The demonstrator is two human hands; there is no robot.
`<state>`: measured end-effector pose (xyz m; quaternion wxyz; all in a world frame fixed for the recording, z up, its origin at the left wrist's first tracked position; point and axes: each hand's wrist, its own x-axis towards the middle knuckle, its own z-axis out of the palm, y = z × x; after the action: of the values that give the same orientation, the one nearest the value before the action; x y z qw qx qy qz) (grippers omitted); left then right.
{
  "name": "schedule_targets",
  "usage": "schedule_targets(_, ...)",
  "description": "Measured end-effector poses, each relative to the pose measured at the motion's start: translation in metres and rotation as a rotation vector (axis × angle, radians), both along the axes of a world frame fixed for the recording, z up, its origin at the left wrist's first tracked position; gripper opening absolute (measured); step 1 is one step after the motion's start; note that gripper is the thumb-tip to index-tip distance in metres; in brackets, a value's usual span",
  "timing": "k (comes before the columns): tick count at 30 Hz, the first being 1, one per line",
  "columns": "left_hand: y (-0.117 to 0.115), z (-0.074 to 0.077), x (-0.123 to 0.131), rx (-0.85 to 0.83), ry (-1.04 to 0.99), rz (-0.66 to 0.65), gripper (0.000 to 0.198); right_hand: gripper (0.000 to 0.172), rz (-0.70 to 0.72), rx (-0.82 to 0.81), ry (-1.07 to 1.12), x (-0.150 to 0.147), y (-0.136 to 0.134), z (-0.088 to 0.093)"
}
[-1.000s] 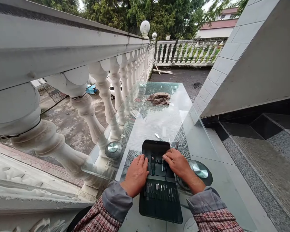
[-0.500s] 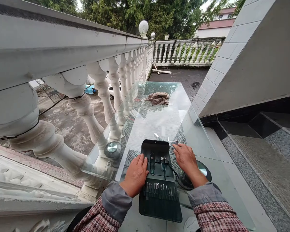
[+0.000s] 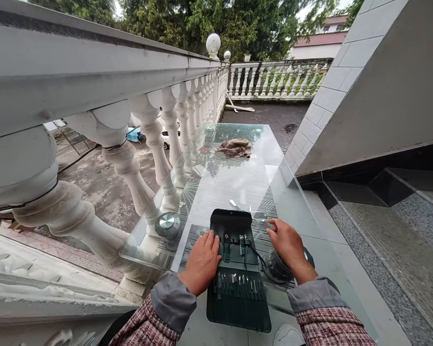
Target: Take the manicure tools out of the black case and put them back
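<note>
We rest our left hand [image 3: 201,261] flat, fingers together, on the left edge of the open black case [image 3: 238,313]; our right hand [image 3: 287,244], inside the right edge of the glass table [image 3: 294,209], pinches a small metal tool [image 3: 261,216]. Glass stretches ahead to a crumpled cloth [image 3: 235,148].

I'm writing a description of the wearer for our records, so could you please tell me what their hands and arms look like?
The left hand and right hand wear no gloves. Both sleeves are coarsely woven in reddish-pink, dark and pale checks, with plain, creased grey cuffs at the wrists.
</note>
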<state>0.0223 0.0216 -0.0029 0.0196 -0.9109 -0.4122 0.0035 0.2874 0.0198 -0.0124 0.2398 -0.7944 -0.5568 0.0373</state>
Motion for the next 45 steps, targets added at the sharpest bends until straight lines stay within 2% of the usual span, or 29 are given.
schedule_targets(4,0.0,-0.001,0.0,0.009,-0.004,0.001,0.049,0.032,-0.066,0.008,0.147,0.007,0.001,-0.003)
schedule_targets(7,0.0,-0.001,0.0,0.013,-0.008,-0.001,0.048,0.029,-0.103,0.044,0.343,0.01,0.0,-0.001)
schedule_targets(9,0.0,-0.001,0.0,0.009,-0.011,-0.002,0.048,0.027,-0.087,0.092,0.627,0.008,-0.001,0.004)
schedule_targets(13,0.0,-0.002,0.0,0.005,-0.007,-0.005,0.048,0.029,0.012,0.198,1.338,-0.003,-0.009,0.019)
schedule_targets(15,0.001,-0.006,0.0,0.018,-0.015,-0.007,0.047,0.032,0.1,0.223,1.541,-0.009,-0.014,0.028)
schedule_targets(17,0.001,-0.01,-0.001,0.038,-0.023,-0.008,0.047,0.035,0.183,0.213,1.653,-0.013,-0.018,0.034)
schedule_targets(21,0.002,-0.013,-0.001,0.065,-0.011,-0.005,0.048,0.037,0.261,0.189,1.729,-0.017,-0.022,0.039)
schedule_targets(26,0.001,-0.008,0.0,0.059,0.004,-0.007,0.047,0.023,0.249,0.179,1.747,-0.022,-0.023,0.039)
schedule_targets(32,0.0,-0.004,0.0,0.05,0.014,-0.007,0.047,0.037,0.242,0.161,1.785,-0.028,-0.026,0.046)
schedule_targets(38,-0.001,0.0,0.001,0.028,0.016,0.005,0.048,0.039,0.21,0.133,1.789,-0.033,-0.026,0.049)
schedule_targets(41,-0.001,0.0,0.001,0.029,0.019,-0.001,0.048,0.037,0.209,0.103,1.736,-0.038,-0.026,0.05)
schedule_targets(45,-0.001,-0.001,0.001,0.04,0.027,-0.007,0.048,0.037,0.133,0.085,1.501,-0.049,-0.025,0.047)
